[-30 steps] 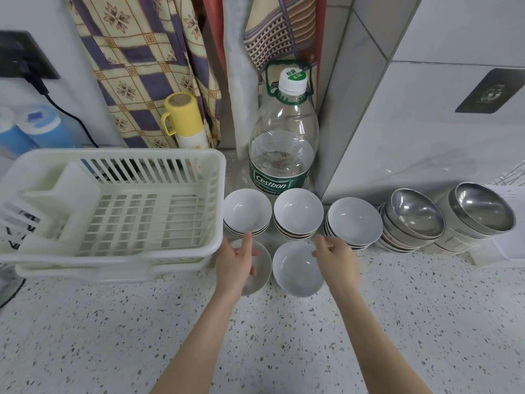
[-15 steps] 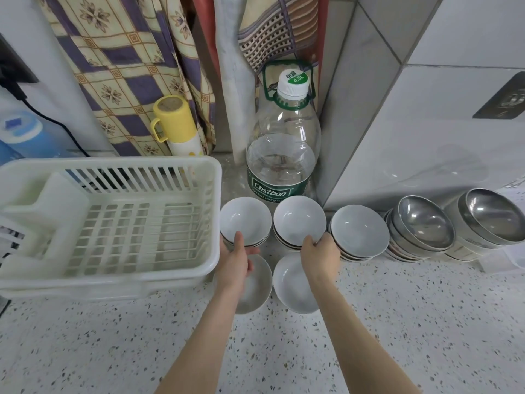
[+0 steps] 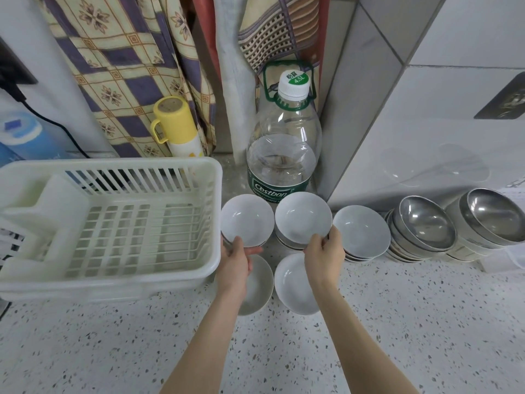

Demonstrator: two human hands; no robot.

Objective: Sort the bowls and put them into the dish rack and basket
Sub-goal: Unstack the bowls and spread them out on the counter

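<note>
Two bare forearms are seen, no sleeves worn; the left hand and right hand are left ungloved, fingers unadorned

Open worktop: bare in front of bowls.
Left: dish rack.
Behind: water bottle, tiled wall.

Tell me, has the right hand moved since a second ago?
Yes. The right hand has gone forward, away from the person, off the lone white bowl on the counter and onto the near rim of the middle white stack in front of the water bottle.
</note>
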